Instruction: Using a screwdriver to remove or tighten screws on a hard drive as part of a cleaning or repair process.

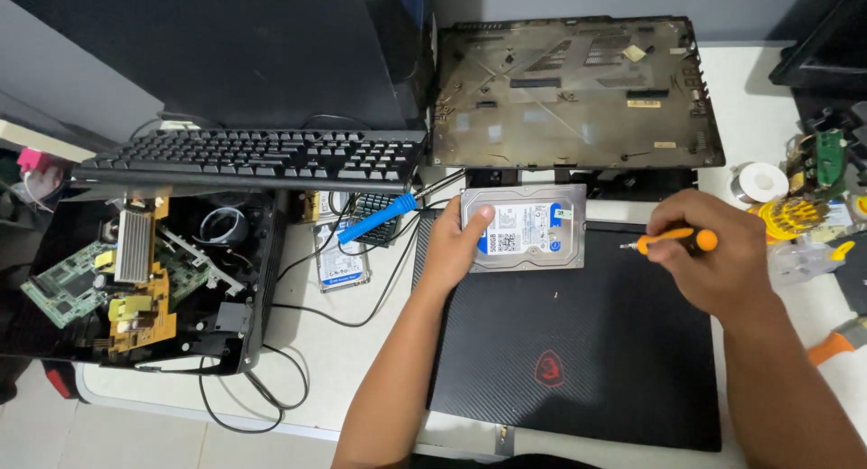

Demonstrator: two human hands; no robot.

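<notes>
White desk point(352, 343), crowded with electronics. A closed black laptop point(578, 343) lies at centre; a silver hard drive point(524, 228) sits on its rear edge, label up. Left hand point(452, 243) grips the drive's left edge, thumb on top. Right hand point(713, 252) is closed around an orange-handled screwdriver point(673, 241), tip pointing left, just beside the drive's right edge. Behind: a detached laptop bottom cover point(578, 90). To the left: black keyboard point(253, 157), blue-handled tool point(377, 218), a smaller drive point(340, 266), an opened device with exposed circuit boards point(135, 288).
</notes>
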